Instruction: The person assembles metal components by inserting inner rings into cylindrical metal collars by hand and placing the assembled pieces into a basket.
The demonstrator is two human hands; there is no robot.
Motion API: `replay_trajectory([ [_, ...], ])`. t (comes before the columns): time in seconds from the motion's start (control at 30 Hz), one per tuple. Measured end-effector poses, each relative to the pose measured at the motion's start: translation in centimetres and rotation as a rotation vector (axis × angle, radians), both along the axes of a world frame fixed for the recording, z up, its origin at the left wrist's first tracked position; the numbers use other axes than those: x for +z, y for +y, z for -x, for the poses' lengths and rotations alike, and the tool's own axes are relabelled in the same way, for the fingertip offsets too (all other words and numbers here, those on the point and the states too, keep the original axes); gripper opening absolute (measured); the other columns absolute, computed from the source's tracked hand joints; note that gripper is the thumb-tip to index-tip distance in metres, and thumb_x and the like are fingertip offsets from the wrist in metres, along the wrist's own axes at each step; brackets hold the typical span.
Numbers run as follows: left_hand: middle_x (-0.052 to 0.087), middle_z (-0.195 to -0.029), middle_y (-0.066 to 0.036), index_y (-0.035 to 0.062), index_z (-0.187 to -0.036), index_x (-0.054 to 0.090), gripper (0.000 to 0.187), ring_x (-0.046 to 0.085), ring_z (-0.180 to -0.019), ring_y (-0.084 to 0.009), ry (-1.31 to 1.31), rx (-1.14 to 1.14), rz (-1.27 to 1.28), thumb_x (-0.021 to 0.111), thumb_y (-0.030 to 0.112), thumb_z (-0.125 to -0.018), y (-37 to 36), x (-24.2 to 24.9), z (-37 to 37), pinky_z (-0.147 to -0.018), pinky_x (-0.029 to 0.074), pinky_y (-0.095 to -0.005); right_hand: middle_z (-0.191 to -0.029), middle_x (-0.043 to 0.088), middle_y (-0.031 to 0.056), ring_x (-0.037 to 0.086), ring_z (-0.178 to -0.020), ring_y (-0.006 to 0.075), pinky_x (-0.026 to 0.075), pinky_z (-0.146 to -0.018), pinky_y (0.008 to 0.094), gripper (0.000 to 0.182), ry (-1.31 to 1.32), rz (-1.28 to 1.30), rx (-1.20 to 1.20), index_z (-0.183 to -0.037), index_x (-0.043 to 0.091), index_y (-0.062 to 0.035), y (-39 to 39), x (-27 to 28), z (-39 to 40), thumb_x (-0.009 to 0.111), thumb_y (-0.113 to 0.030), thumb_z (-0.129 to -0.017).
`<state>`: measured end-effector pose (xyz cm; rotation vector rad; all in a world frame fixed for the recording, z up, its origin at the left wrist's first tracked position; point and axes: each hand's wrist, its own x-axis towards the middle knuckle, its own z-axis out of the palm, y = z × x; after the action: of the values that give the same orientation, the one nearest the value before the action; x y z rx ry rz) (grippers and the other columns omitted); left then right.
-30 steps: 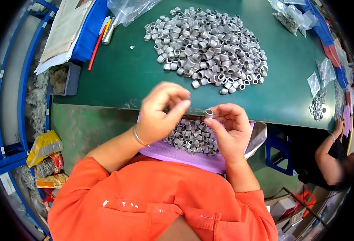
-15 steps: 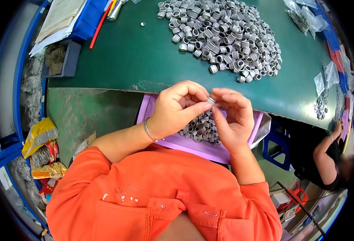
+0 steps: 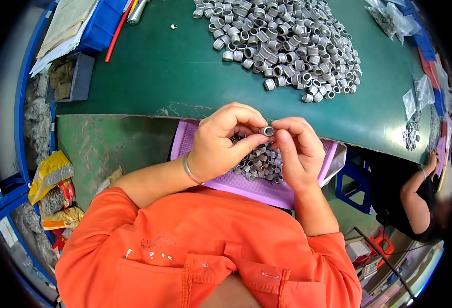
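Note:
A small grey metal ring, with its round opening facing up toward me, is held above the purple basket. My left hand pinches it between thumb and forefinger. From the other side, my right hand has its curled fingertips closed at the ring's edge. Beneath both hands, the purple plastic basket holds many similar grey rings, partly hidden by my fingers. On the green table beyond lies a large heap of the same rings.
A grey bin with a cloth and a blue tray with papers stand at the table's left. Close by lies a red stick. At right, another person's arm reaches to the table beside a blue stool.
The ring has turned so its opening now shows. My right hand's fingers have curled in closer around it, while my left hand keeps its pinch. The view has shifted slightly.

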<state>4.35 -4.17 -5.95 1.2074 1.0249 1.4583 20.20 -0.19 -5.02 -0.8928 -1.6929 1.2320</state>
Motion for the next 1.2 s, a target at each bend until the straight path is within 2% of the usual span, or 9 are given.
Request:
replay_trajectory([
  [0.17,0.055,-0.093,-0.009,-0.0029,-0.091,0.053,0.024,0.059,-0.077,-0.0132,0.151,0.043,-0.097,0.063,-0.011,-0.071,-0.1,-0.1,-0.3,-0.066,0.051,-0.0232,-0.088,0.058,0.0113,0.059,-0.074,0.0136,0.048,-0.064,0.0219,0.016,-0.038,-0.063,0.046,-0.09,0.057,0.0029,-0.4,0.1,0.0,0.061,0.007,-0.075],
  [0.23,0.054,-0.093,-0.009,-0.0029,-0.091,0.053,0.022,0.059,-0.076,-0.0132,0.02,0.133,-0.101,0.063,-0.009,-0.073,-0.1,0.0,-0.8,-0.066,0.051,-0.0235,-0.085,0.059,0.0111,0.06,-0.081,0.0149,0.048,-0.068,0.0223,0.018,0.334,0.211,-0.056,-0.088,0.056,0.0023,-0.9,0.0,0.5,0.063,0.009,-0.073],
  [0.37,0.054,-0.093,-0.008,-0.0025,-0.092,0.053,0.019,0.058,-0.078,-0.0119,-0.104,-0.007,0.007,0.061,-0.007,-0.076,-0.8,0.2,-0.6,-0.066,0.051,-0.0229,-0.084,0.061,0.0118,0.06,-0.084,0.0188,0.049,-0.074,0.0263,0.018,0.485,0.317,-0.103,-0.086,0.055,0.0021,-1.4,0.8,0.6,0.061,0.011,-0.071],
  [0.47,0.054,-0.091,-0.009,-0.0007,-0.087,0.055,0.015,0.058,-0.079,-0.0141,-0.124,-0.014,0.015,0.06,-0.006,-0.074,-0.7,0.8,-0.6,-0.068,0.049,-0.0251,-0.085,0.062,0.0131,0.061,-0.084,0.0271,0.049,-0.077,0.0341,0.025,0.132,-0.249,0.076,-0.083,0.056,0.0013,-0.4,0.3,-0.3,0.052,0.018,-0.065],
  [0.53,0.055,-0.088,-0.008,0.0021,-0.079,0.056,0.014,0.056,-0.078,-0.0178,0.393,-0.04,-0.175,0.063,-0.005,-0.069,-0.3,1.6,0.8,-0.069,0.047,-0.0285,-0.084,0.063,0.0131,0.061,-0.085,0.0276,0.048,-0.077,0.034,0.027,0.05,-0.335,0.075,-0.082,0.056,0.0012,0.0,1.4,-0.8,0.051,0.018,-0.062],
  [0.6,0.058,-0.086,-0.008,0.0038,-0.073,0.058,0.016,0.055,-0.076,-0.0183,0.507,-0.106,-0.207,0.068,-0.003,-0.063,0.1,2.3,1.3,-0.066,0.045,-0.0275,-0.084,0.06,0.0145,0.059,-0.079,0.0277,0.047,-0.07,0.0331,0.023,-0.203,-0.506,-0.059,-0.084,0.057,0.0017,1.2,2.2,-1.9,0.054,0.013,-0.064],
  [0.83,0.053,-0.087,-0.009,0.001,-0.087,0.056,0.021,0.052,-0.066,-0.0221,0.855,0.195,-0.268,0.064,-0.001,-0.068,4.8,2.9,1.0,-0.06,0.045,-0.0304,-0.086,0.051,0.0129,0.053,-0.076,0.0288,0.044,-0.067,0.0348,0.02,-0.617,-0.514,-0.245,-0.09,0.057,0.0009,4.4,1.2,-1.4,0.061,0.004,-0.071],
  [1.0,0.053,-0.087,-0.011,0.001,-0.088,0.056,0.021,0.053,-0.073,-0.0283,0.93,0.131,-0.246,0.063,-0.002,-0.068,5.3,2.0,1.1,-0.065,0.045,-0.0345,-0.088,0.051,0.0099,0.053,-0.066,0.0175,0.045,-0.055,0.0251,0.018,-0.4,-0.294,-0.249,-0.086,0.057,0.0005,3.3,1.5,-1.3,0.063,0.006,-0.07],
  [1.2,0.056,-0.086,-0.008,-0.0005,-0.087,0.058,0.02,0.057,-0.072,-0.0151,0.65,0.004,-0.07,0.065,-0.004,-0.069,4.5,3.0,1.5,-0.061,0.047,-0.0247,-0.095,0.049,0.0055,0.05,-0.07,0.0089,0.044,-0.059,0.0199,0.014,0.122,0.164,-0.198,-0.091,0.057,0.0023,2.0,1.5,0.0,0.059,0.005,-0.077],
])
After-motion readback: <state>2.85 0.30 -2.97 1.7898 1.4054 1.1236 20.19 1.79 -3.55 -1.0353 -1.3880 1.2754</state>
